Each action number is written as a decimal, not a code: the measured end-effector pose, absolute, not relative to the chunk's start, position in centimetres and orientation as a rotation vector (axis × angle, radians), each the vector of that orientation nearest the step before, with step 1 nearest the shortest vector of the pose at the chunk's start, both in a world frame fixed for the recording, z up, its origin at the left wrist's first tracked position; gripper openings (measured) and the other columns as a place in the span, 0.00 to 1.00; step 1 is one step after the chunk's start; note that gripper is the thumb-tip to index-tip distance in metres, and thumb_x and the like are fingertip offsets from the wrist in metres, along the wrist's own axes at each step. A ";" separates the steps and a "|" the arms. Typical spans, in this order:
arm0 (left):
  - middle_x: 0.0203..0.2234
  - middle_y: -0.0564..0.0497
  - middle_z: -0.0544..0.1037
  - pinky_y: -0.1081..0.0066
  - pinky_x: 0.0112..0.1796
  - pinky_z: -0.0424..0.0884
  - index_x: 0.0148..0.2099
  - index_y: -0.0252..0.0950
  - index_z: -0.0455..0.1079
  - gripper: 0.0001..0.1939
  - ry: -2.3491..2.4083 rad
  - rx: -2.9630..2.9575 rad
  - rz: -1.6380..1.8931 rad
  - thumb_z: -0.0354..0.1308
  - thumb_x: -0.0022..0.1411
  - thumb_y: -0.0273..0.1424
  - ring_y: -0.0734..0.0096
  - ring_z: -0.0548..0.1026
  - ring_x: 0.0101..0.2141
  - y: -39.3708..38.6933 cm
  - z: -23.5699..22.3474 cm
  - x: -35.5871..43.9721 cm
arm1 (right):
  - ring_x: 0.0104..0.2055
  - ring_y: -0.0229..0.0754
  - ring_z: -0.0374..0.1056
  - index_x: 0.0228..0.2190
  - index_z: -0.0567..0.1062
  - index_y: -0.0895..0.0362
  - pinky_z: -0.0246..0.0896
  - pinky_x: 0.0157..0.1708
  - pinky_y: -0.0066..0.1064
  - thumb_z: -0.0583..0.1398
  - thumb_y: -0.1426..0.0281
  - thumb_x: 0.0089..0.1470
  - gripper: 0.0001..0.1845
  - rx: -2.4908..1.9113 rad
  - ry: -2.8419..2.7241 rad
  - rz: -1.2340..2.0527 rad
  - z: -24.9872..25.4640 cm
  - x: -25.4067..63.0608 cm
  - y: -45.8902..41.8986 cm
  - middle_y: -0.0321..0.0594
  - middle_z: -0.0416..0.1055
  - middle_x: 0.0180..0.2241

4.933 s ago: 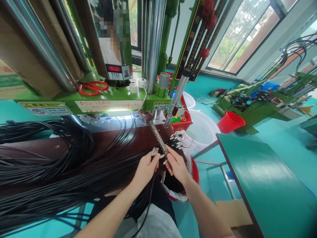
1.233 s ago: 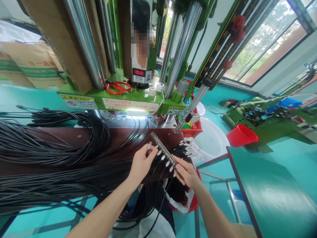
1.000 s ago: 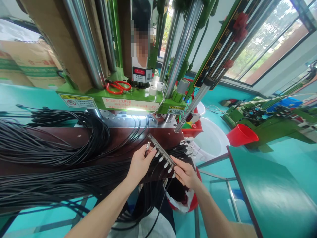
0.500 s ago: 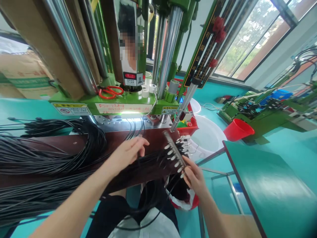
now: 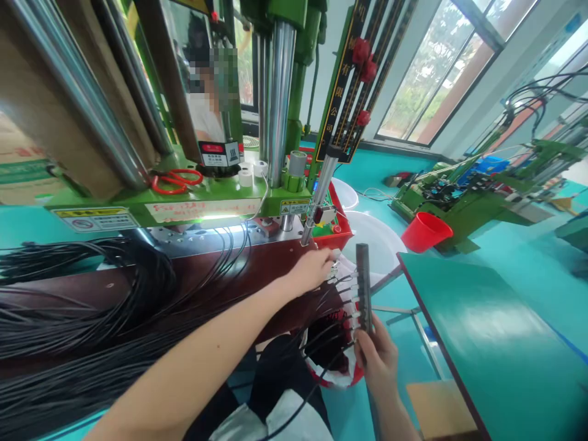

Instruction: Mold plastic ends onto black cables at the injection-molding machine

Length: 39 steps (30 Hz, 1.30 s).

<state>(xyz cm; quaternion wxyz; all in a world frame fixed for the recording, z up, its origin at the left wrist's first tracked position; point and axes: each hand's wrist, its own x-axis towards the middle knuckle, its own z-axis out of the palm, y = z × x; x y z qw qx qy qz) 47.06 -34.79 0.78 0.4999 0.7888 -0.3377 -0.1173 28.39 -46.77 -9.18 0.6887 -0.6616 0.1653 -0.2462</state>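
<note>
My right hand [image 5: 379,355] grips the lower end of a dark metal bar [image 5: 363,282], held upright beyond the bench's right end. A row of white connectors [image 5: 355,300] sticks out from its left side, with black cables [image 5: 328,334] trailing from them. My left hand [image 5: 315,268] is at the bench's right end, its fingers bent together on white cable connectors [image 5: 335,269] lying there. The fingertips partly hide these connectors. Thick bundles of black cable [image 5: 68,343] cover the left of the brown bench [image 5: 271,263].
Ahead stands a green press [image 5: 206,205] with orange-handled scissors [image 5: 177,180] on its ledge. Below my hands is a red lined bucket [image 5: 342,380]. To the right are a white tub [image 5: 376,239], a red bucket [image 5: 427,231] and a green table [image 5: 496,331].
My left hand has moved right, from above the bench middle to the white connectors. The right hand has turned the metal bar upright and carried it right. The view has shifted right.
</note>
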 end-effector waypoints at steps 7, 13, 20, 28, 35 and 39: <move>0.24 0.50 0.74 0.73 0.26 0.64 0.34 0.33 0.69 0.12 -0.634 1.876 -0.393 0.45 0.54 0.29 0.73 0.69 0.23 -31.5 -5.1 48.5 | 0.15 0.27 0.49 0.51 0.62 0.56 0.43 0.12 0.21 0.57 0.62 0.51 0.26 -1.813 0.174 -0.042 -3.3 32.4 -49.5 0.32 0.64 0.23; 0.22 0.53 0.72 0.76 0.21 0.60 0.33 0.34 0.67 0.11 -0.344 1.859 -0.273 0.50 0.51 0.36 0.77 0.65 0.18 -22.5 -4.2 49.0 | 0.14 0.28 0.49 0.41 0.70 0.58 0.43 0.12 0.21 0.57 0.68 0.48 0.17 -2.158 -0.173 0.546 0.2 42.1 -50.0 0.28 0.57 0.16; 0.22 0.53 0.72 0.73 0.26 0.62 0.33 0.34 0.68 0.13 -0.244 1.871 -0.112 0.51 0.52 0.39 0.74 0.67 0.23 -16.2 -3.1 48.7 | 0.19 0.33 0.59 0.43 0.72 0.60 0.54 0.19 0.23 0.57 0.74 0.41 0.23 -2.372 -0.630 0.858 1.2 52.3 -46.4 0.32 0.65 0.20; 0.37 0.50 0.71 0.71 0.40 0.63 0.43 0.36 0.63 0.22 0.276 1.465 -0.021 0.61 0.43 0.27 0.70 0.70 0.37 -17.1 -4.8 53.1 | 0.32 0.38 0.63 0.31 0.79 0.57 0.57 0.35 0.27 0.57 0.83 0.32 0.21 -2.391 -0.825 0.625 -1.8 54.7 -41.2 0.35 0.68 0.28; 0.24 0.48 0.73 0.70 0.25 0.67 0.37 0.33 0.60 0.11 0.290 1.161 -0.409 0.55 0.51 0.30 0.71 0.72 0.21 -18.8 -5.2 56.5 | 0.32 0.38 0.65 0.40 0.74 0.59 0.60 0.33 0.29 0.56 0.77 0.46 0.17 -2.367 -0.529 0.192 -1.6 58.9 -38.3 0.39 0.71 0.34; 0.27 0.45 0.76 0.72 0.26 0.68 0.35 0.33 0.60 0.07 0.237 1.056 -0.465 0.53 0.54 0.30 0.71 0.74 0.22 -18.4 -5.6 56.9 | 0.39 0.41 0.65 0.43 0.69 0.59 0.61 0.40 0.37 0.54 0.71 0.55 0.13 -2.269 -0.417 -0.119 -1.0 64.1 -33.1 0.42 0.68 0.41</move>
